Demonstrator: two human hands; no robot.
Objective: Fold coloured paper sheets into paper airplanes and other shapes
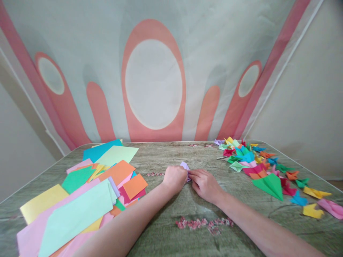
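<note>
1. Lilac paper (184,165), one small piece. At the middle of the table, between the two hands and largely covered by them; its folds cannot be read in full.
2. Left hand (175,178). Curled into a fist, knuckles up, gripping the paper's left side; fingertips hidden.
3. Right hand (205,184). Fingers drawn together and pointing left, tips on the paper's right edge, apparently pinching it.
4. Step in hand, as judged: creasing or shaping the paper with both hands. The next move calls for one hand to steady the small piece while the other's fingertips press accurately along a fold.
5. Table (158,228), wood-grain surface, with a pink blossom print (193,223) nearer than the hands.
6. Loose sheets (83,198), left side, overlapping: mint sheet (75,216) near, yellow sheet (44,203) at the left, blue sheet (99,153) far.
7. Folded paper pieces (261,168), right side, many colours, heaped far and scattered near; includes a large green piece (268,186) and a pink piece (331,208) at far right.
8. Backdrop (219,35), beyond the table, pale with coral shapes.
</note>
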